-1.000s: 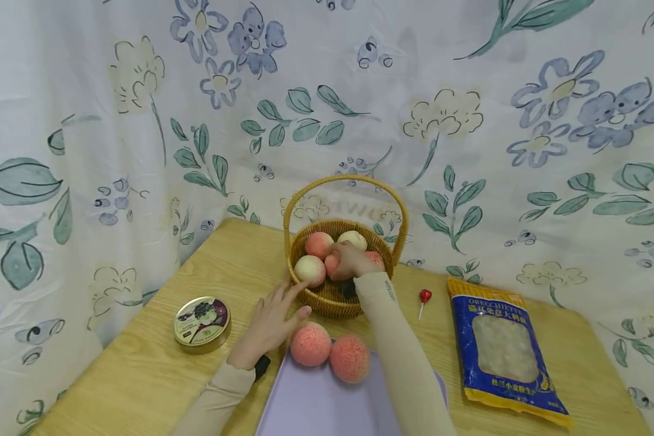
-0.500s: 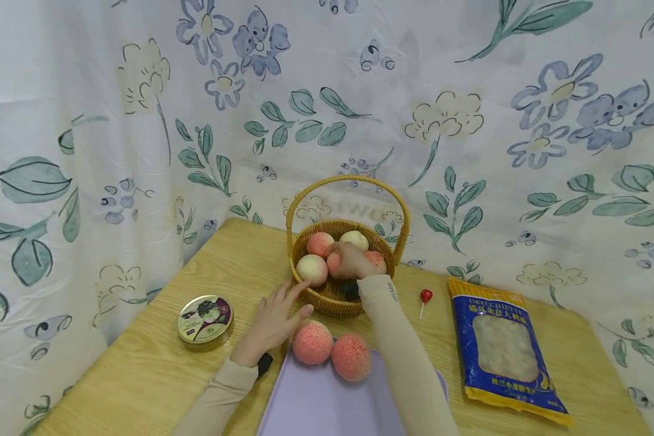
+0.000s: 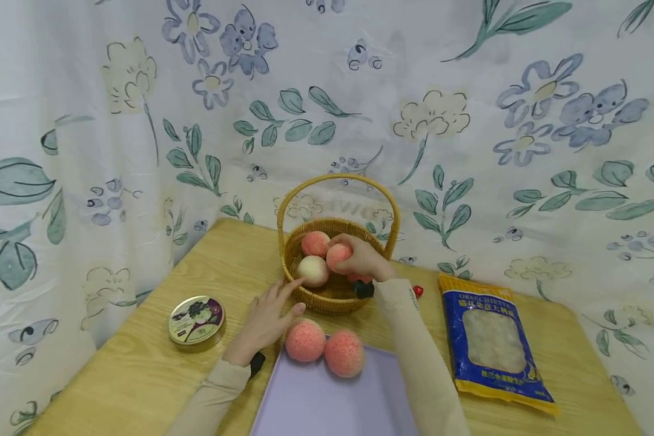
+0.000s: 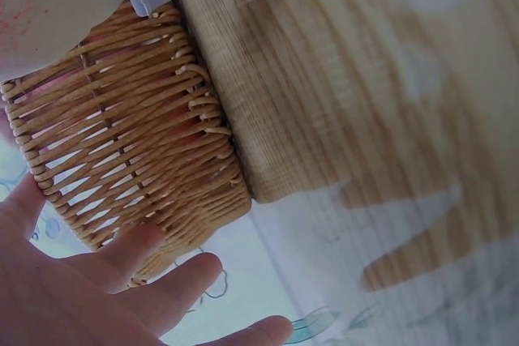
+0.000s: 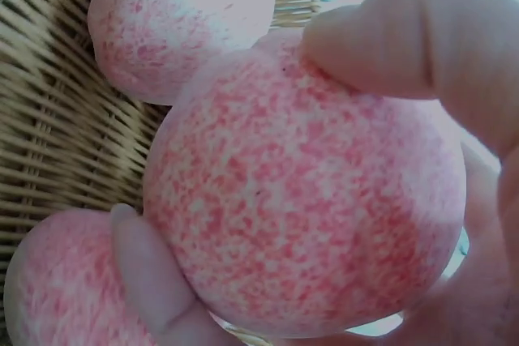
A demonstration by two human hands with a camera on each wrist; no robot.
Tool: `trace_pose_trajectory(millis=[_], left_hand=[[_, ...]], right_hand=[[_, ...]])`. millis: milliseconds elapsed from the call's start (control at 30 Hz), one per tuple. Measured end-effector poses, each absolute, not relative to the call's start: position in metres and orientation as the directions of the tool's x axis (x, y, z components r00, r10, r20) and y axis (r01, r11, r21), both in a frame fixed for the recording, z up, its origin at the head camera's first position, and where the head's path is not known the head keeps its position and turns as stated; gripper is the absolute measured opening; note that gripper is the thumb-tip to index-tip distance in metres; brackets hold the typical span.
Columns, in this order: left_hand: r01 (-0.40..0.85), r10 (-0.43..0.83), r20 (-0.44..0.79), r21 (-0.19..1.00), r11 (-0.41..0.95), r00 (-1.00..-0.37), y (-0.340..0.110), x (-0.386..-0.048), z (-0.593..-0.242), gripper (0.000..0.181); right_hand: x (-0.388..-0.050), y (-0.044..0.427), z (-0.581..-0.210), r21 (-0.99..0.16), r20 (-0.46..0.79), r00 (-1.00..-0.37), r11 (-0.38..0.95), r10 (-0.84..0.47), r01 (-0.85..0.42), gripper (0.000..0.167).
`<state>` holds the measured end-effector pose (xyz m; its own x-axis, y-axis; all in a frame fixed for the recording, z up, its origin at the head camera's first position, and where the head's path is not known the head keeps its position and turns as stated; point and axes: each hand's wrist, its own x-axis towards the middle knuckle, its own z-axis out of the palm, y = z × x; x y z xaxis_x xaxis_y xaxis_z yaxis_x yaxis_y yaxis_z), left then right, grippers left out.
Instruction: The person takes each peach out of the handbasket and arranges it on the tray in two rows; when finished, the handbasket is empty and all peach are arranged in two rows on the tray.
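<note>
In the head view my right hand grips a pink speckled peach over the wicker basket. The right wrist view shows thumb and fingers curled round this peach, with two other peaches close by. Inside the basket lie a pink peach, a pale peach and another pink one partly under the right hand. My left hand has its fingers spread at the basket's near left side. In the left wrist view those fingers touch the basket's woven wall.
Two pink peaches sit at the far end of a lilac tray before the basket. A round tin stands left. On the right lie a blue pasta bag and a red lollipop, partly hidden by the sleeve.
The right hand has lifted the peach slightly and shifted right, now hiding the pale peach at the back of the basket. The left hand stays at the basket's side.
</note>
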<state>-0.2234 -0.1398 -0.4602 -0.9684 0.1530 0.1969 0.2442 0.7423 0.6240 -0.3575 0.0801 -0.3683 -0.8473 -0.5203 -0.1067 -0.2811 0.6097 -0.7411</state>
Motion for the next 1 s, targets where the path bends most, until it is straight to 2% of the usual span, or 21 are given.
trace_pose_trajectory(millis=[267, 500, 767, 1000], left_hand=[[0.244, 0.151, 0.201, 0.613, 0.752, -0.968, -0.140, -0.224, -0.462, 0.061], [0.246, 0.152, 0.200, 0.628, 0.738, -0.968, -0.140, -0.222, -0.459, 0.061], [0.240, 0.158, 0.185, 0.636, 0.733, -0.970, -0.140, -0.221, -0.457, 0.062], [0.254, 0.161, 0.203, 0.627, 0.736, -0.966, -0.141, -0.222, -0.458, 0.061]], right_hand=[[-0.344, 0.097, -0.361, -0.827, -0.112, -0.850, 0.523, -0.515, -0.207, 0.050], [-0.323, 0.120, -0.350, -0.799, -0.037, -0.822, 0.511, -0.568, -0.317, 0.051], [-0.290, 0.144, -0.346, -0.793, -0.030, -0.794, 0.498, -0.607, -0.351, 0.051], [-0.264, 0.163, -0.358, -0.796, -0.011, -0.753, 0.461, -0.658, -0.392, 0.051]])
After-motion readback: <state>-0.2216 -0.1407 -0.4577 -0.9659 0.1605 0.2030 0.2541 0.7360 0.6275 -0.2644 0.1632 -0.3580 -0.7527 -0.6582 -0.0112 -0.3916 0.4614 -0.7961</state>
